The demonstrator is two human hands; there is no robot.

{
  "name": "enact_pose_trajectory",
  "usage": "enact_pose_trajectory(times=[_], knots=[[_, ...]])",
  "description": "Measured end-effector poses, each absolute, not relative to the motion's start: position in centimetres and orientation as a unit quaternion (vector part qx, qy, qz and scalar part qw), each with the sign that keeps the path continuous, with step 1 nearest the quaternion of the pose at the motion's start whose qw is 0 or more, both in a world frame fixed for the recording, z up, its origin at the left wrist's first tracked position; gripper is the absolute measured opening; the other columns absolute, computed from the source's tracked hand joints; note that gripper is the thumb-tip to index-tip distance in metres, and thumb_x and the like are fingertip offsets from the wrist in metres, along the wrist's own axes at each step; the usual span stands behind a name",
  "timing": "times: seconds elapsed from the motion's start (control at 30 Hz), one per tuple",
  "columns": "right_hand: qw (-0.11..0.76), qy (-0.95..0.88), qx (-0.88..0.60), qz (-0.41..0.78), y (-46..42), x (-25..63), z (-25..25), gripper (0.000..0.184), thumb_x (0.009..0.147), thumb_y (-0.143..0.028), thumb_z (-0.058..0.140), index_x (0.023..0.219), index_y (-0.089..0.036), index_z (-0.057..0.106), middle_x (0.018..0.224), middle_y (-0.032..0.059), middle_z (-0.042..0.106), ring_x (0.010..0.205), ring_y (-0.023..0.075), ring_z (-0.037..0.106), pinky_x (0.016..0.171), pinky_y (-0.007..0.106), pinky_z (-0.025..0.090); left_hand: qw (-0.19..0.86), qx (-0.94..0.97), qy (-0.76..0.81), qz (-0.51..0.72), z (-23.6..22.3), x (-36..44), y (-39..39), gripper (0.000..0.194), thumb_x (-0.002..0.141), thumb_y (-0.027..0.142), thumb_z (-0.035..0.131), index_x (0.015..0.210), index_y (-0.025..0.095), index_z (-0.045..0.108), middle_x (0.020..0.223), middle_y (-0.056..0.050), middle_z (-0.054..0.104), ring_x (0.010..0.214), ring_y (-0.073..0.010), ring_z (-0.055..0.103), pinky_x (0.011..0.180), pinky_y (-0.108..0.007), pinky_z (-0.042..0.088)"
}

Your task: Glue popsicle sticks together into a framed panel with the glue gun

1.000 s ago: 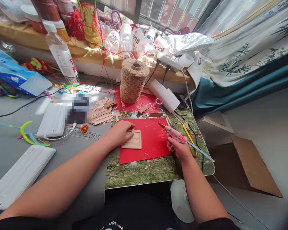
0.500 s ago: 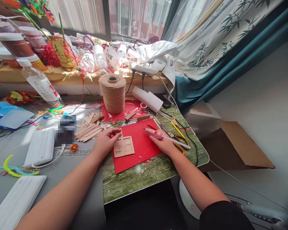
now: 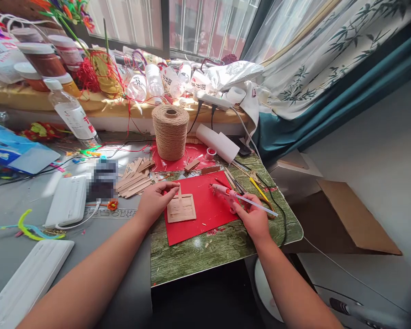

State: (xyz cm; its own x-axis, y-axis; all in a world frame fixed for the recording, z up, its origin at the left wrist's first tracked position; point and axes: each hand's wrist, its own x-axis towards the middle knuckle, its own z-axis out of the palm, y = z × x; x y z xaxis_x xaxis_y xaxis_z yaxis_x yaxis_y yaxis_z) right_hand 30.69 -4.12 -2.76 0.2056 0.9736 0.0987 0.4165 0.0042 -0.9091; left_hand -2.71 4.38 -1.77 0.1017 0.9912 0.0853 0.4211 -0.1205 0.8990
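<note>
My left hand (image 3: 155, 201) pinches the top of a short wooden stick (image 3: 180, 192) between thumb and fingers. The stick's lower end meets the upper edge of a small square panel (image 3: 181, 209) made of craft sticks with a raised border. That panel lies on a red sheet (image 3: 208, 208). A pink glue gun (image 3: 226, 191) rests toward the sheet's right side, a clear glue stick poking from its back. Beside its handle is my right hand (image 3: 255, 221), fingers apart and thumb close to the handle; whether they touch is unclear.
Loose craft sticks (image 3: 135, 178) lie left of a big twine spool (image 3: 170, 132). Behind the sheet are a white paper roll (image 3: 217, 142) and a small red-filled tub (image 3: 210, 153). A yellow pencil-like tool (image 3: 259, 188) and a black cable (image 3: 283, 214) lie at right.
My right hand has slid back and right from the glue gun, baring its handle. My left hand keeps its pinch on the stick. The view has shifted slightly.
</note>
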Motion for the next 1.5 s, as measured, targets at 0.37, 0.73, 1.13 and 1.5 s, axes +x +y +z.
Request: enact_pose_trajectory(times=[0.37, 0.73, 1.13, 1.5], knots=[[0.416, -0.540, -0.522, 0.513, -2.6, 21.8, -2.1, 0.023, 0.090, -0.044, 0.073, 0.096, -0.022, 0.075, 0.088, 0.0050, 0.073, 0.075, 0.0185, 0.065, 0.068, 0.032, 0.052, 0.455, 0.644, 0.499, 0.358, -1.1, -0.8, 2.9, 0.032, 0.085, 0.051, 0.076, 0.100, 0.024, 0.081, 0.101, -0.005, 0.082, 0.090, -0.0216, 0.074, 0.080, -0.033, 0.058], [0.322, -0.444, -0.474, 0.689, 2.2, 19.6, -3.3, 0.036, 0.076, -0.050, 0.082, 0.080, -0.018, 0.066, 0.052, -0.0077, 0.050, 0.041, 0.0058, 0.034, 0.042, 0.021, 0.022, 0.421, 0.675, 0.489, 0.357, -2.2, -1.1, 3.5, 0.026, 0.088, 0.048, 0.072, 0.099, 0.026, 0.081, 0.099, -0.003, 0.081, 0.092, -0.0205, 0.073, 0.089, -0.034, 0.057], [0.319, -0.808, -0.335, 0.365, 0.4, 21.0, -0.3, 0.094, 0.078, -0.032, 0.088, 0.158, -0.036, 0.039, 0.164, 0.0093, 0.040, 0.152, 0.0318, 0.038, 0.123, 0.053, 0.036, 0.435, 0.650, 0.514, 0.352, -2.0, -1.4, 3.3, 0.030, 0.087, 0.049, 0.070, 0.099, 0.024, 0.081, 0.096, -0.003, 0.081, 0.080, -0.0185, 0.070, 0.075, -0.030, 0.054], [0.262, -0.818, -0.344, 0.379, 0.2, 21.8, 0.0, 0.089, 0.079, -0.021, 0.084, 0.157, -0.033, 0.042, 0.161, 0.0108, 0.042, 0.152, 0.0306, 0.038, 0.125, 0.050, 0.034, 0.441, 0.667, 0.509, 0.319, -2.8, -1.3, 3.5, 0.022, 0.087, 0.042, 0.069, 0.096, 0.027, 0.082, 0.097, 0.001, 0.081, 0.083, -0.0177, 0.072, 0.076, -0.028, 0.053]])
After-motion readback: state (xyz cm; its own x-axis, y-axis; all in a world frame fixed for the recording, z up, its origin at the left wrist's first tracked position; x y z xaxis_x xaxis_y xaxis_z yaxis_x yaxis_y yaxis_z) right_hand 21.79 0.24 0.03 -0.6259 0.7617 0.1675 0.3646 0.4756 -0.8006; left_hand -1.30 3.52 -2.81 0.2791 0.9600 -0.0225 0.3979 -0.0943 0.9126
